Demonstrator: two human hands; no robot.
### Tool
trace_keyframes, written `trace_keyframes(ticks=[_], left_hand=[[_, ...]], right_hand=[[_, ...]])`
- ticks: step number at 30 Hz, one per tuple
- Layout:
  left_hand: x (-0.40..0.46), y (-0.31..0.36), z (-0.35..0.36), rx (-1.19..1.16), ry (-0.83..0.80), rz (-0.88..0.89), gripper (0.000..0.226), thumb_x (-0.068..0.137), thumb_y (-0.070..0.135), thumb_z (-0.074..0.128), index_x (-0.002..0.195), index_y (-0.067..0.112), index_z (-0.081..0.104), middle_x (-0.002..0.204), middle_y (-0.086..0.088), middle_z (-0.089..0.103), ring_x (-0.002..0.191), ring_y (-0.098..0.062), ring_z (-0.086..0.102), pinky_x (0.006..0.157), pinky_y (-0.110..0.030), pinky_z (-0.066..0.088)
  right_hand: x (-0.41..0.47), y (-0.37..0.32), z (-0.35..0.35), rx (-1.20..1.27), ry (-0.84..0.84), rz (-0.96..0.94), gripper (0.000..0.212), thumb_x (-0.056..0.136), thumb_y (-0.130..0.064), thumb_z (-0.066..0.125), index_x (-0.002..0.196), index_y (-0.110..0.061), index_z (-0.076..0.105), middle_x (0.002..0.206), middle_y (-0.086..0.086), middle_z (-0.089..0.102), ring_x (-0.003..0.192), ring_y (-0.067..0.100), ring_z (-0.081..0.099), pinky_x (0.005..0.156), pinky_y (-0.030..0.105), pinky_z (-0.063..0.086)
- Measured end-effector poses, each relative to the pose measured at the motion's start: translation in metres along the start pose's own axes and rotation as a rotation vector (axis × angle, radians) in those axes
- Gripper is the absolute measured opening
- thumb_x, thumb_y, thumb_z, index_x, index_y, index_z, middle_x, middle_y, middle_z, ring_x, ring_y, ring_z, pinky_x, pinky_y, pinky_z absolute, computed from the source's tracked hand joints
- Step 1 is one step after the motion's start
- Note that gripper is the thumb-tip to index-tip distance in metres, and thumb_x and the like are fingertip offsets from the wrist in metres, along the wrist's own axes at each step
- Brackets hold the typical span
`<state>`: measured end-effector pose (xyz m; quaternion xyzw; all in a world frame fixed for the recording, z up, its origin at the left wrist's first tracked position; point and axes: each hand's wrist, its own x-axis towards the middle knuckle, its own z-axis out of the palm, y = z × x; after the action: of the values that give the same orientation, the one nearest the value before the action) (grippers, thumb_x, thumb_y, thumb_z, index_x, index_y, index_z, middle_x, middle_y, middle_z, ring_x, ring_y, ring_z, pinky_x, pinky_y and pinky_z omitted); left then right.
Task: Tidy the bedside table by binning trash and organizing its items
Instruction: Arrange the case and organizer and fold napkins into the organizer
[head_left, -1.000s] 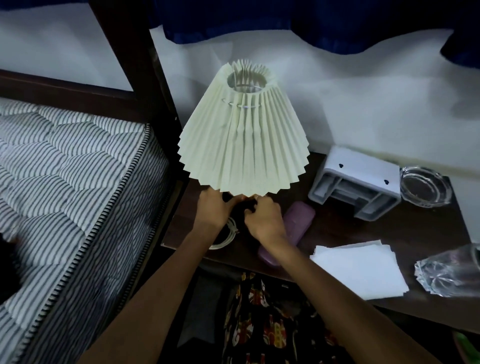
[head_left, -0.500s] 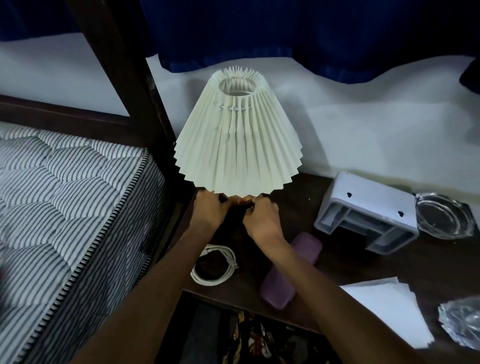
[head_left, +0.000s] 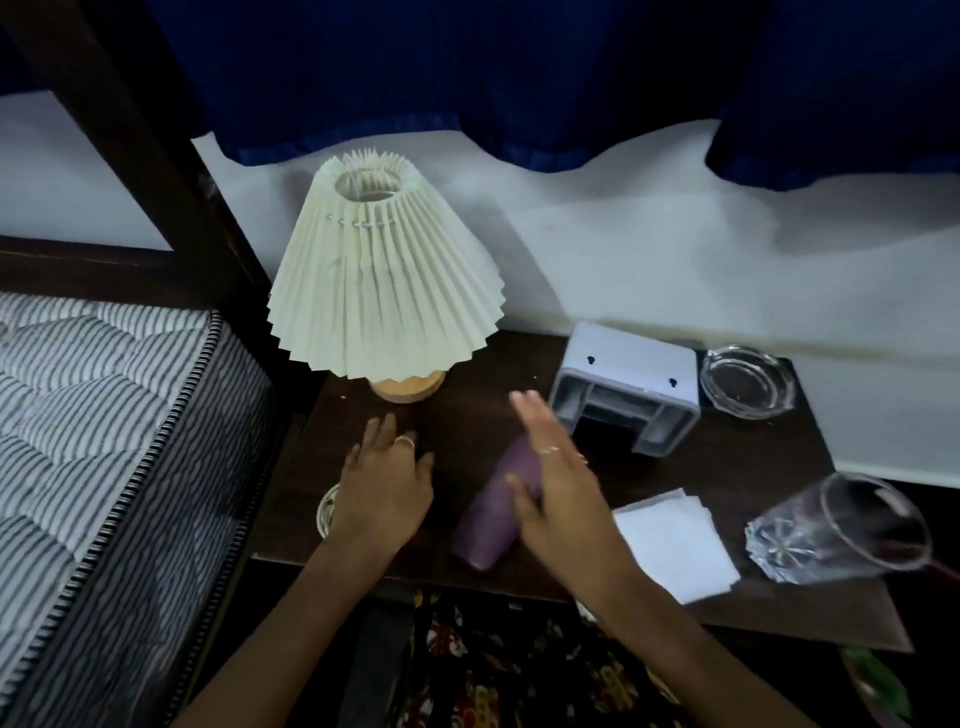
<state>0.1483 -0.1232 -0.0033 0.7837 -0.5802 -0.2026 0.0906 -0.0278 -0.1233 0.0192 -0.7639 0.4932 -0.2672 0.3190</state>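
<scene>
On the far left is the bed with its striped mattress (head_left: 104, 415). Next to it is the dark bedside table (head_left: 727, 467). At the back left corner of the table stands the lamp (head_left: 387, 280), with a pale folded shade and a round wooden foot. It stands up straight, close to the wall.

The left hand (head_left: 384, 493) is open and flat, with its fingers spread. It holds nothing. It hovers low over the table in front of the lamp. A bit of coiled white cable (head_left: 327, 512) peeks out from under it. The purple case (head_left: 496, 512) lies between the two hands, near the front edge. The right hand (head_left: 561, 488) is open too, fingers out and a little blurry, and it holds nothing. It is just over the case.

Further right are a stack of white napkins (head_left: 675, 540), a gray plastic organizer (head_left: 626, 387) lying on its side, a glass ashtray (head_left: 745, 382) at the back, and a drinking glass (head_left: 841, 530) tipped over near the front right edge.

The next job looks like picking up the case or the cable. It would be good to grab the case around its middle and slide nothing toward the edge. The tipped glass can roll, so it should be stood up gently.
</scene>
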Motion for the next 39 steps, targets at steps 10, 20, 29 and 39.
trace_keyframes(ticks=[10,20,29,39], left_hand=[[-0.013,0.105,0.004,-0.203,-0.027,0.274,0.067,0.095,0.029,0.051,0.150,0.012,0.016,0.156,-0.005,0.027,0.142,-0.019,0.027,0.113,-0.032,0.026],[0.022,0.133,0.035,-0.291,-0.060,0.096,0.067,0.085,0.025,0.065,0.141,0.018,0.029,0.137,-0.007,0.051,0.125,-0.025,0.050,0.104,-0.043,0.043],[0.028,0.143,0.008,-0.470,0.119,0.166,0.042,0.097,0.032,0.047,0.134,0.010,0.046,0.126,-0.010,0.060,0.115,-0.024,0.056,0.085,-0.023,0.040],[0.043,0.125,-0.009,-0.760,0.007,0.005,0.060,0.091,0.063,0.030,0.136,0.027,0.047,0.133,0.002,0.056,0.126,-0.017,0.049,0.105,-0.034,0.037]], right_hand=[[-0.027,0.076,-0.073,0.206,0.371,0.523,0.075,0.088,-0.008,0.059,0.149,-0.013,0.015,0.154,0.008,0.029,0.141,0.024,0.031,0.116,0.037,0.027],[-0.003,0.087,-0.073,0.239,0.355,0.559,0.059,0.084,0.010,0.037,0.138,-0.014,0.041,0.120,0.013,0.064,0.107,0.024,0.061,0.081,0.020,0.042],[0.022,0.083,-0.082,0.170,0.444,0.509,0.053,0.082,0.007,0.039,0.130,-0.013,0.051,0.106,0.012,0.071,0.103,0.027,0.065,0.089,0.042,0.053],[0.060,0.070,-0.093,0.223,0.481,0.501,0.046,0.084,0.006,0.037,0.126,-0.001,0.055,0.121,0.016,0.064,0.116,0.027,0.056,0.092,0.021,0.039]])
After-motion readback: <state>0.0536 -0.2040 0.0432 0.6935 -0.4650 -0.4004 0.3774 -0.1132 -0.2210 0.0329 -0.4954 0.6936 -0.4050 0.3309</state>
